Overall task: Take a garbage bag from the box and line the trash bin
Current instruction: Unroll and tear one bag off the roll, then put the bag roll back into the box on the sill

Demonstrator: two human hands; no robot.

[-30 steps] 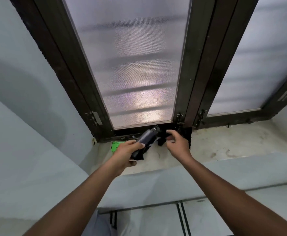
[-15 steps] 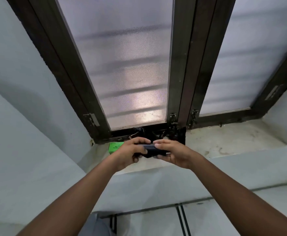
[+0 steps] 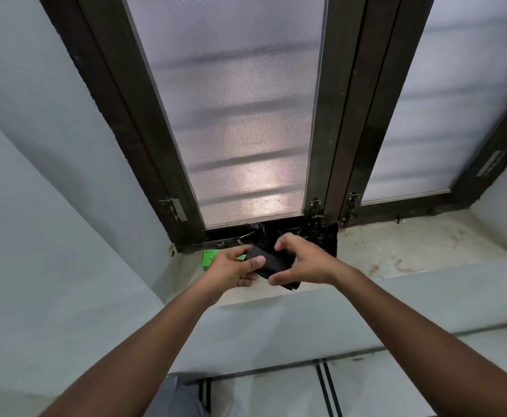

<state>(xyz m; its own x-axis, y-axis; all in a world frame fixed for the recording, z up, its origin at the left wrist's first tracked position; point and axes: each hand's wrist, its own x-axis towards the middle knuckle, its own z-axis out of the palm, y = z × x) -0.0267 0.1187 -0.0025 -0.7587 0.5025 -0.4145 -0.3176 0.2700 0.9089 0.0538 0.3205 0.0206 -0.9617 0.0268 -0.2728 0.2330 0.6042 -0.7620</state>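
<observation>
A black roll of garbage bags (image 3: 271, 261) is held over the window sill. My left hand (image 3: 234, 269) grips its left end, thumb on top. My right hand (image 3: 303, 261) curls over its right end, fingers spread, thumb under the roll; a loose black flap (image 3: 291, 285) hangs below. Behind my left hand lies the green box (image 3: 211, 258), flat on the sill and partly hidden. More crumpled black plastic (image 3: 321, 236) lies against the window frame behind my right hand. No trash bin is in view.
The pale, stained concrete sill (image 3: 411, 251) runs to the right. Dark-framed frosted windows (image 3: 246, 130) rise just behind it, with latches at the bottom. A white wall (image 3: 51, 206) closes the left side. A tiled floor (image 3: 276, 392) shows below.
The roll went from raised and tilted in my left hand to lying low across both hands. My right hand has shifted from pinching the bag end to curling over the roll's right end.
</observation>
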